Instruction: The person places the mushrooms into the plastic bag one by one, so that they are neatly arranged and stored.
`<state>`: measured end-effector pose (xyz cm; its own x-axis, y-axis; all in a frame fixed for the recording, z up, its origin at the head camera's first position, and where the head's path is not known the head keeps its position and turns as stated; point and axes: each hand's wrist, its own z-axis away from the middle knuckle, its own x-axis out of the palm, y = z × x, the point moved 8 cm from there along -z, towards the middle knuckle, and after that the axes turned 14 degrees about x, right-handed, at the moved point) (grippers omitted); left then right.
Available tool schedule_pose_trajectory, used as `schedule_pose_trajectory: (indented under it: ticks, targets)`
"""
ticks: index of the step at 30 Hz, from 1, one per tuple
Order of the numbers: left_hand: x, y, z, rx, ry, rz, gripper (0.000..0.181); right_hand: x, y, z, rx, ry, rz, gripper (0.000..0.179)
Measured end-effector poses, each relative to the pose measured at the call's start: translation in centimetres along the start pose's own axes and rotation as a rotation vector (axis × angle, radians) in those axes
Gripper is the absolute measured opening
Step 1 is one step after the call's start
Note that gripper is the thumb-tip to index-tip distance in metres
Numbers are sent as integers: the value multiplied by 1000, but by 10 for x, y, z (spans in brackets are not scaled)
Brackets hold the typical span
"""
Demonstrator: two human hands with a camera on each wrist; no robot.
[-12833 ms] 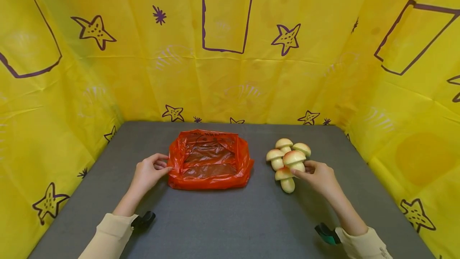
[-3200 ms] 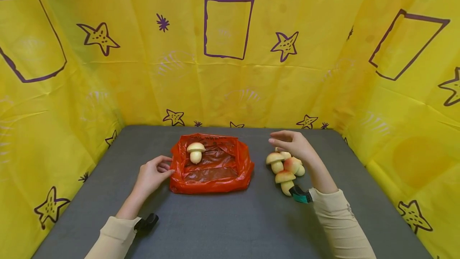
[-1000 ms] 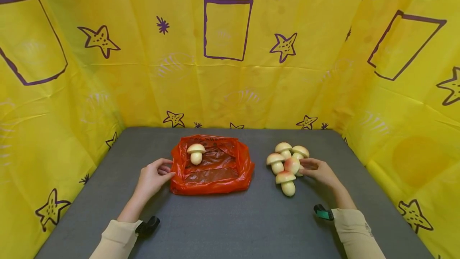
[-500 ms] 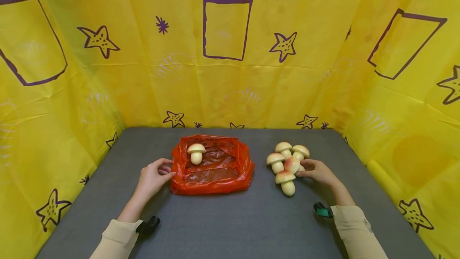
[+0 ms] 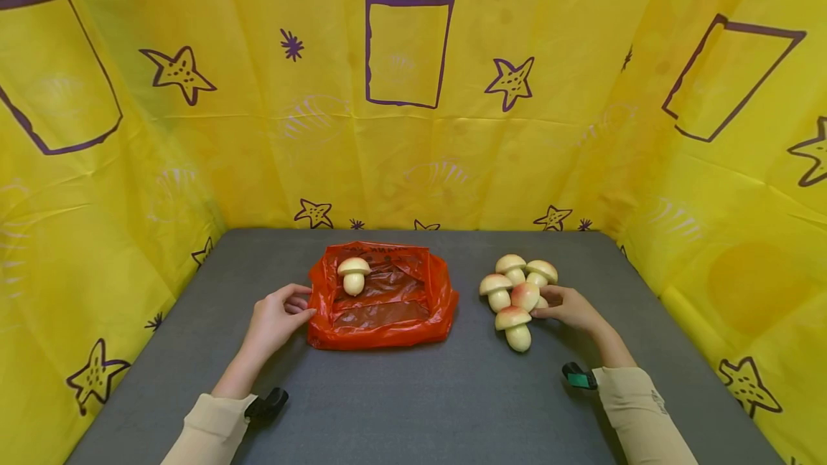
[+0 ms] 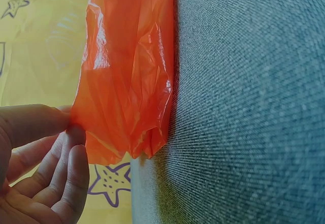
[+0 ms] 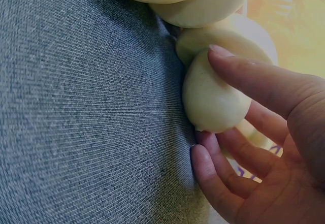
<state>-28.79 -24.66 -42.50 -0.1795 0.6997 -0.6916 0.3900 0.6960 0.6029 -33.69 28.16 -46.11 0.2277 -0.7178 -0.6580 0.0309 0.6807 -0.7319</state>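
Observation:
In the head view a red plastic bag (image 5: 381, 339) lies spread with its opening up, and one toy mushroom (image 5: 354, 276) rests inside at its left. My left hand (image 5: 278, 318) pinches the bag's left edge; the left wrist view shows thumb and forefinger (image 6: 73, 132) meeting on the thin plastic. On the right is a cluster of several cream mushrooms (image 5: 510, 264) with reddish tints on their caps. My right hand (image 5: 571, 309) holds the lying mushroom (image 5: 525, 296) by its stem (image 7: 216, 99), thumb on one side and fingers on the other. Its cap points left, against its neighbours.
A dark grey cloth-covered table (image 5: 413, 407) carries everything. Yellow fabric walls (image 5: 413, 156) with purple drawings enclose its back and sides. The frontmost mushroom (image 5: 515, 329) lies just below the held one. A black wrist camera (image 5: 266, 405) sits at each cuff.
Since the earliest frame, one mushroom has come into the bag. My right hand has returned to the cluster and closed its fingers on a stem. The left hand stays at the bag's edge.

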Motion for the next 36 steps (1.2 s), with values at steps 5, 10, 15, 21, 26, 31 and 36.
schedule_pose_trajectory:
  ticks: [5,10,15,21,26,31,36]
  targets:
    - [0,0,0,-9,-2,2,33,0,1,-1,-1,-6,-10,47]
    - [0,0,-1,-4,4,6,32,0,0,-1,-5,-16,-22,46]
    - [0,0,-1,-3,1,3,33,0,0,0,-6,-13,-21,44]
    - [0,1,-1,0,-1,-4,33,-1,1,0,5,0,-9,47]
    - [1,0,0,-4,-4,-7,33,-1,3,1,22,13,12,47]
    - [0,-1,-1,-5,-3,0,32,-3,6,0,34,28,28,46]
    - [0,0,-1,-4,-7,1,33,-3,6,1,42,25,29,47]
